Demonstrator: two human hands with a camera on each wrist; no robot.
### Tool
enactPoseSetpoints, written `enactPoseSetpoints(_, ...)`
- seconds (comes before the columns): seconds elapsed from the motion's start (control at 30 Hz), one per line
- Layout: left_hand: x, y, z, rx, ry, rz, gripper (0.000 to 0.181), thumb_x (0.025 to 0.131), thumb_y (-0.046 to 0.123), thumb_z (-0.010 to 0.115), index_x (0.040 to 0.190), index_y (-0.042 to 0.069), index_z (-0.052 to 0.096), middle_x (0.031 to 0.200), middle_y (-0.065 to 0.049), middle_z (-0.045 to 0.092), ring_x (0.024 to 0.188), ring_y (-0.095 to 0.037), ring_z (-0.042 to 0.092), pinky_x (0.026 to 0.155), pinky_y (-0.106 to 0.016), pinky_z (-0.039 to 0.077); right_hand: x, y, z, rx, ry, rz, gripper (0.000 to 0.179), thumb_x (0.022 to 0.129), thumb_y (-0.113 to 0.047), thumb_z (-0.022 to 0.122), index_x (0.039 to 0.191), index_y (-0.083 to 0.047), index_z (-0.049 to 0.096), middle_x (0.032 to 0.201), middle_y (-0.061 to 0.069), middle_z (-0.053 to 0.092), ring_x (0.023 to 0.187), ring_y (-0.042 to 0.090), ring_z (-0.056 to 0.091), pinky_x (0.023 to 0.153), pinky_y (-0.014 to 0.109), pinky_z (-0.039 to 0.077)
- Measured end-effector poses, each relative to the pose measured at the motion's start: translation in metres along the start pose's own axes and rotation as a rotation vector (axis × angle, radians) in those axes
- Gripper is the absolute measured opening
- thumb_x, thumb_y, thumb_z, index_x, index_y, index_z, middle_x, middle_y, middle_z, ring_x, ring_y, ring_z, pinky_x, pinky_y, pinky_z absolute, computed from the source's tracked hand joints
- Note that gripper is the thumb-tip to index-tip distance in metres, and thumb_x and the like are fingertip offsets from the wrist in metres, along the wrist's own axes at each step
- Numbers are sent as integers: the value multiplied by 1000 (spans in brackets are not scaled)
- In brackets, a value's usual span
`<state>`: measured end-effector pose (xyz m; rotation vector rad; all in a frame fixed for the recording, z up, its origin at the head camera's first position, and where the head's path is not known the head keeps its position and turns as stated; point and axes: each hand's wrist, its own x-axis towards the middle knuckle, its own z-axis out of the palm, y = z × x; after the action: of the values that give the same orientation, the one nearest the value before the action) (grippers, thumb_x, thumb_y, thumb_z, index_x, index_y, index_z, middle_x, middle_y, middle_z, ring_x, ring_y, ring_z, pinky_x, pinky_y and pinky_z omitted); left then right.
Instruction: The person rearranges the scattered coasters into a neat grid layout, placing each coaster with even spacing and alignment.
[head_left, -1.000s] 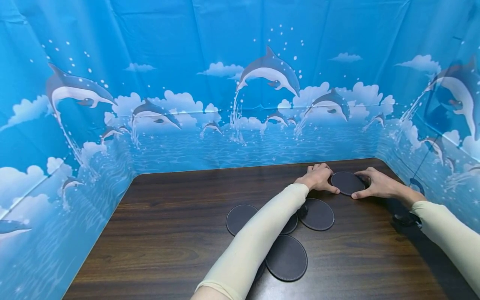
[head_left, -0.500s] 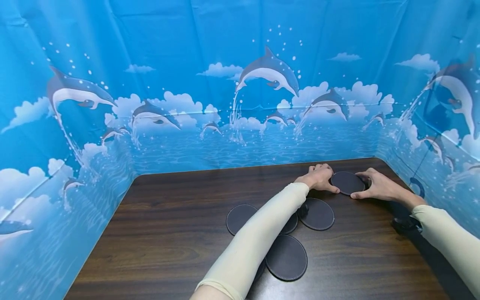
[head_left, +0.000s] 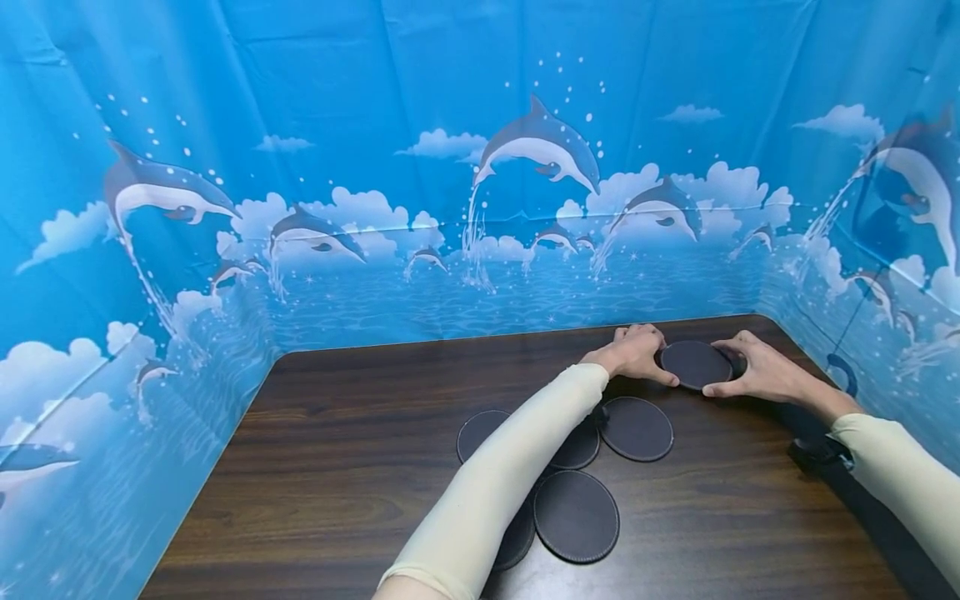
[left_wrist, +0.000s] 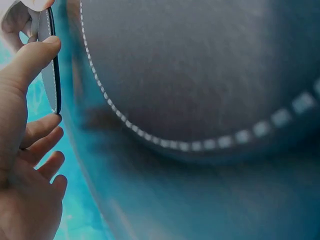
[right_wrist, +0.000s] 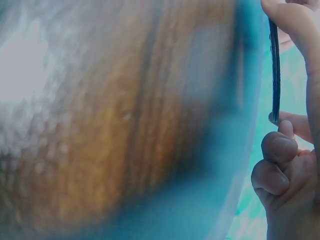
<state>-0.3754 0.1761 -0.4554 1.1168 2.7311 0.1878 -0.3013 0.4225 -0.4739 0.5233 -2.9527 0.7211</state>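
A dark round coaster (head_left: 696, 364) with a stitched rim lies at the table's far right, held between both hands. My left hand (head_left: 637, 355) grips its left edge, thumb along the near side. My right hand (head_left: 752, 372) grips the right edge, thumb at the front. In the left wrist view the left hand (left_wrist: 25, 150) has its thumb on the coaster (left_wrist: 49, 65), seen edge-on. The right wrist view shows the right hand (right_wrist: 290, 160) around the same thin coaster (right_wrist: 274, 70).
Several more dark coasters lie loose on the brown wooden table (head_left: 337, 467): one (head_left: 637, 428) just before the hands, one (head_left: 576, 517) nearer me, others partly under my left sleeve (head_left: 495, 492). Blue dolphin-print sheets (head_left: 480, 208) wall the table on three sides.
Both hands stay on the coaster in the same spot. Only the head view has shifted slightly.
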Motion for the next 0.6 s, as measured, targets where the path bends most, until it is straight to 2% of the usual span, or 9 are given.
enactPoseSetpoints(0.17,-9,-1,-12,33,20,43,72,88,69,65,144,24,55,146,11,42,136,-11,35,105,-31,27,-1,-9,-5,13,23,-5,90,77,-46,89,139,10,54,107,16,50,88,29,50,74,46,44)
enactPoseSetpoints(0.33,-24,0,-27,49,31,69,70,89,69,64,142,24,58,153,12,36,140,-10,30,110,-31,22,-4,-21,-10,19,66,-27,89,76,-45,90,138,8,56,109,15,50,91,31,50,74,47,44)
enactPoseSetpoints(0.43,-37,3,-30,52,47,85,71,89,69,65,142,23,58,154,12,37,140,-9,32,112,-31,22,-12,-30,-14,17,94,-61,87,74,-44,91,136,6,58,109,14,50,91,30,50,72,44,44)
enactPoseSetpoints(0.6,-64,12,-29,34,106,122,76,87,71,65,143,21,57,151,12,40,138,-6,35,114,-30,19,-34,-49,-21,-16,135,-101,84,69,-43,94,133,1,61,108,9,50,88,26,50,65,37,45)
